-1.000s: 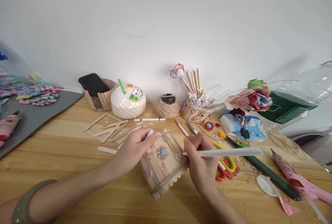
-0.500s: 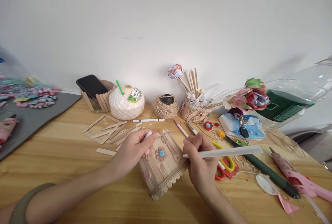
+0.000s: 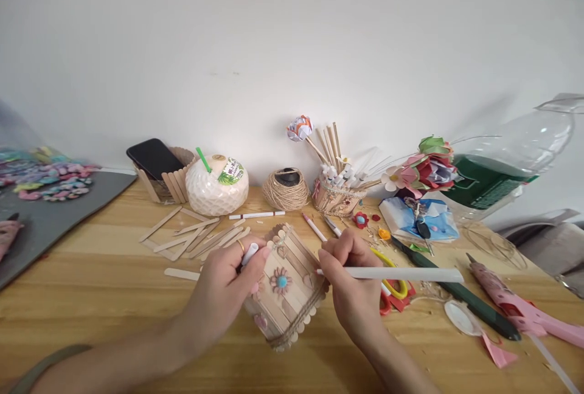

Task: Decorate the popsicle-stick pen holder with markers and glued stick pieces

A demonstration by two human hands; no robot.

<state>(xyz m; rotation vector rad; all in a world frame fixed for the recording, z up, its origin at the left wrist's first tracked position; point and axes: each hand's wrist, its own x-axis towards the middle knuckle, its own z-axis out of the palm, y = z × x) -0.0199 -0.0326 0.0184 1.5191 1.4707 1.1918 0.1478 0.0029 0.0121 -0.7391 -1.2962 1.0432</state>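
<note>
My left hand [image 3: 228, 287] is closed on the left side of a craft-stick holder [image 3: 292, 303], with a white pen cap [image 3: 250, 254] between thumb and fingers. The holder is tilted, its side decorated with a blue-centred flower [image 3: 281, 281], heart shapes and twine along the scalloped edge. My right hand [image 3: 353, 287] grips a white marker pen [image 3: 406, 273] in a writing hold. Its tip is at the holder's right side, close to a heart outline; whether it touches I cannot tell. Behind that hand lie yellow and red-handled scissors [image 3: 401, 287].
Loose craft sticks [image 3: 201, 236] lie left. Along the wall stand a phone [image 3: 157, 158] in a stick holder, a white coconut [image 3: 216, 190], a twine ball [image 3: 286, 190] and a marker holder [image 3: 337, 196]. At right are a pink glue gun [image 3: 515, 303], dark green tool [image 3: 469, 303] and plastic bottle [image 3: 511, 169].
The left hand has shifted slightly left and down, showing more of the pen cap. The pen tip has moved slightly left along the holder's side. The whole view has shifted a little.
</note>
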